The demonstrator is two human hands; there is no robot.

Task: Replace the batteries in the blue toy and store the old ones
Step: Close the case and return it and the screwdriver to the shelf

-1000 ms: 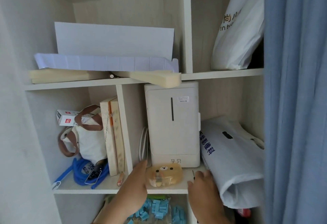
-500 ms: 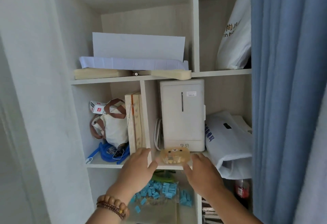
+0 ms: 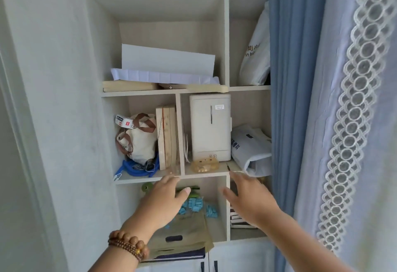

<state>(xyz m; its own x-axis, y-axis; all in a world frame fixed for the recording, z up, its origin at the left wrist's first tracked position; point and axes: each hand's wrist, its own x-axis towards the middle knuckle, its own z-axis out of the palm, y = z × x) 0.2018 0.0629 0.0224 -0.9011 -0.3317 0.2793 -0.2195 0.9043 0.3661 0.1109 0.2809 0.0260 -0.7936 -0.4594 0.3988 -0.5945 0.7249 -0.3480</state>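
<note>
Both hands have pulled back from the little bear box [image 3: 205, 165], which sits on the shelf [image 3: 206, 174] above and between the empty, spread left hand [image 3: 165, 201] and right hand [image 3: 250, 200]

One head-worn view faces the shelf unit [image 3: 180, 177] straight on, close.

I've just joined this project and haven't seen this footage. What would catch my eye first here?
Two bare hands, the left hand with a beaded bracelet and the right hand, reach empty toward a cluttered white shelf unit. Just above them, a small amber bear-faced box sits on the shelf edge before a cream cabinet-like appliance. A blue curtain hangs along the right.
</note>
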